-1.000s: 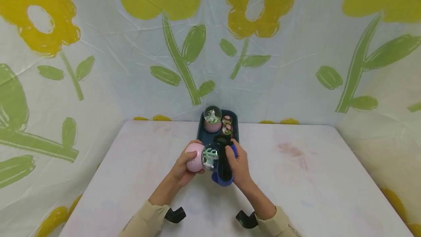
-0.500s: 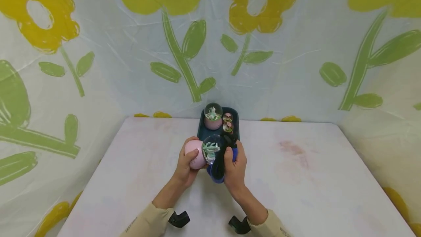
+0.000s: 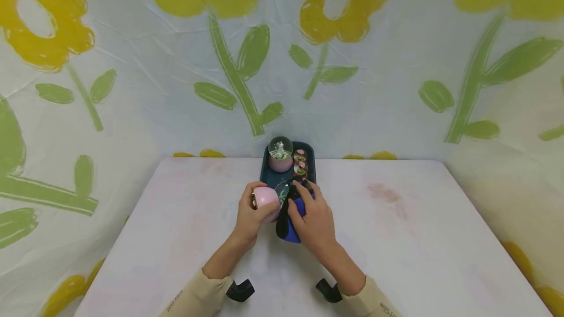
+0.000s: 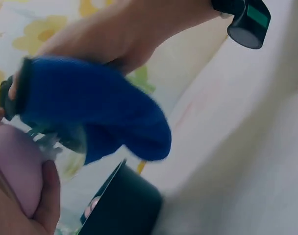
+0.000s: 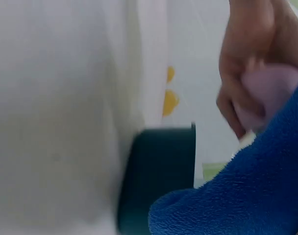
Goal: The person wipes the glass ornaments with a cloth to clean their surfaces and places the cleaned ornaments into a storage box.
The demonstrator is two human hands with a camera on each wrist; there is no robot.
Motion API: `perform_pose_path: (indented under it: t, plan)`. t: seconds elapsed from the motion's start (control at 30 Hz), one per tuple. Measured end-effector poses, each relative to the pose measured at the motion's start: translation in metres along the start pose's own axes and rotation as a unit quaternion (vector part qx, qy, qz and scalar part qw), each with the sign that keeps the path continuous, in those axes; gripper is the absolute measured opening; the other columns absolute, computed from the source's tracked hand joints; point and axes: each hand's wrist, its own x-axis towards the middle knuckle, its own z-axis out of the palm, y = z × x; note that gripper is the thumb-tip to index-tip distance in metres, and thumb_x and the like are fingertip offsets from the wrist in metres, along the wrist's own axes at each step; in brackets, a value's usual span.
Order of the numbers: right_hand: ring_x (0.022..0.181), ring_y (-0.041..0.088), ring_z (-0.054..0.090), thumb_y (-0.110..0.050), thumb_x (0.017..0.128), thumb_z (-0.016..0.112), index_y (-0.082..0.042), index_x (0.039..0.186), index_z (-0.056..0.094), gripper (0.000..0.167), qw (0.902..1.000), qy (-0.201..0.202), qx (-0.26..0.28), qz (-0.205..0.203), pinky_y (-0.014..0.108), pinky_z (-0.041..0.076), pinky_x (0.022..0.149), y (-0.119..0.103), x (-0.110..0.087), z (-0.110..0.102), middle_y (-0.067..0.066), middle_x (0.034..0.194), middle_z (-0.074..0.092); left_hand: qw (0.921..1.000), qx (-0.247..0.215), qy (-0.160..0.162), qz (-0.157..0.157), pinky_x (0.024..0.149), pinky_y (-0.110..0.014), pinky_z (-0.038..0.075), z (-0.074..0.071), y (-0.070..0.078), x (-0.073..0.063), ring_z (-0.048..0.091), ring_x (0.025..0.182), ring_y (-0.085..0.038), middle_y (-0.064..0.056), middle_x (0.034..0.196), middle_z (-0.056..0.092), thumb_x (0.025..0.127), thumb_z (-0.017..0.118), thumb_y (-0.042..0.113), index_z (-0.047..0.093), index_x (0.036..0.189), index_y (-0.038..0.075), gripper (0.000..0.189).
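My left hand (image 3: 247, 216) grips a snow globe by its pink base (image 3: 266, 197), which is tipped on its side with the glass facing right. My right hand (image 3: 316, 221) holds a blue fleecy cloth (image 3: 293, 235) with a black side against the glass ball. Most of the glass is hidden behind the cloth in the head view. In the left wrist view the blue cloth (image 4: 90, 98) hangs down past the glass, with pale green figures showing inside. The cloth's soft pile (image 5: 247, 186) fills the lower right of the right wrist view.
Just beyond the hands, a dark teal tray (image 3: 272, 178) stands on the white table (image 3: 387, 238) near the back wall. Another snow globe with a pink base (image 3: 281, 162) and small globes (image 3: 301, 167) are in it. A black wrist camera (image 3: 240, 290) sits at the left cuff.
The snow globe has turned in my left hand, its base's underside now showing at the left. My right hand has moved the cloth over the glass, covering more of it.
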Motion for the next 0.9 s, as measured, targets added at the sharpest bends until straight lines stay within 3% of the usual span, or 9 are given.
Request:
perform_pose_path:
  t: [0.2, 0.3, 0.4, 0.57, 0.63, 0.8, 0.9]
  plan:
    - [0.102, 0.028, 0.062, -0.031, 0.089, 0.062, -0.016, 0.122, 0.066, 0.037, 0.9925, -0.081, -0.018, -0.090, 0.044, 0.056, 0.075, 0.009, 0.007, -0.011, 0.012, 0.122, 0.059, 0.9928, 0.031, -0.106, -0.048, 0.069, -0.040, 0.053, -0.019, 0.008, 0.006, 0.048, 0.101, -0.032, -0.017, 0.118, 0.045, 0.078, 0.074, 0.008, 0.049, 0.124, 0.007, 0.053]
    - [0.098, 0.024, 0.063, -0.028, 0.088, 0.062, -0.015, 0.118, 0.067, 0.033, 0.9890, -0.113, 0.025, -0.092, 0.041, 0.056, 0.073, 0.011, 0.006, -0.012, 0.008, 0.121, 0.059, 0.9844, 0.015, -0.153, -0.086, 0.070, -0.041, 0.053, -0.027, 0.008, 0.007, 0.049, 0.100, -0.032, -0.017, 0.116, 0.046, 0.078, 0.073, 0.008, 0.046, 0.127, 0.004, 0.056]
    - [0.090, 0.019, 0.064, -0.024, 0.088, 0.062, -0.011, 0.115, 0.067, 0.031, 0.9872, -0.120, 0.073, -0.075, 0.039, 0.056, 0.072, 0.015, 0.006, -0.012, 0.005, 0.120, 0.060, 0.9757, -0.025, -0.178, -0.126, 0.069, -0.042, 0.054, -0.030, 0.005, 0.010, 0.051, 0.098, -0.029, -0.016, 0.115, 0.046, 0.079, 0.071, 0.010, 0.044, 0.128, 0.005, 0.057]
    - [0.091, 0.018, 0.063, -0.023, 0.090, 0.059, -0.008, 0.116, 0.066, 0.031, 0.9847, -0.113, 0.128, -0.037, 0.039, 0.055, 0.075, 0.018, 0.011, -0.008, 0.004, 0.120, 0.060, 0.9644, -0.093, -0.183, -0.167, 0.067, -0.042, 0.054, -0.031, -0.002, 0.015, 0.052, 0.096, -0.027, -0.013, 0.115, 0.046, 0.081, 0.067, 0.013, 0.045, 0.125, 0.012, 0.050]
    - [0.094, 0.018, 0.061, -0.020, 0.091, 0.057, -0.007, 0.115, 0.066, 0.028, 0.9794, -0.109, 0.169, -0.018, 0.039, 0.055, 0.077, 0.020, 0.012, -0.006, 0.004, 0.117, 0.061, 0.9601, -0.118, -0.180, -0.179, 0.066, -0.041, 0.054, -0.033, -0.005, 0.016, 0.053, 0.094, -0.027, -0.012, 0.115, 0.048, 0.082, 0.064, 0.012, 0.047, 0.123, 0.015, 0.044]
    - [0.096, 0.018, 0.057, -0.011, 0.096, 0.049, -0.005, 0.115, 0.063, 0.024, 0.9522, -0.106, 0.286, 0.011, 0.032, 0.051, 0.081, 0.024, 0.010, 0.002, 0.006, 0.111, 0.062, 0.9537, -0.170, -0.155, -0.194, 0.061, -0.036, 0.053, -0.037, -0.012, 0.014, 0.055, 0.087, -0.027, -0.011, 0.114, 0.050, 0.084, 0.060, 0.011, 0.052, 0.118, 0.019, 0.036]
    - [0.093, 0.014, 0.056, -0.009, 0.098, 0.045, 0.001, 0.117, 0.060, 0.026, 0.9340, -0.102, 0.339, 0.051, 0.025, 0.049, 0.080, 0.024, 0.005, 0.005, 0.007, 0.104, 0.062, 0.9465, -0.208, -0.147, -0.198, 0.059, -0.034, 0.053, -0.038, -0.015, 0.011, 0.055, 0.085, -0.025, -0.010, 0.112, 0.049, 0.083, 0.060, 0.011, 0.053, 0.117, 0.019, 0.035]
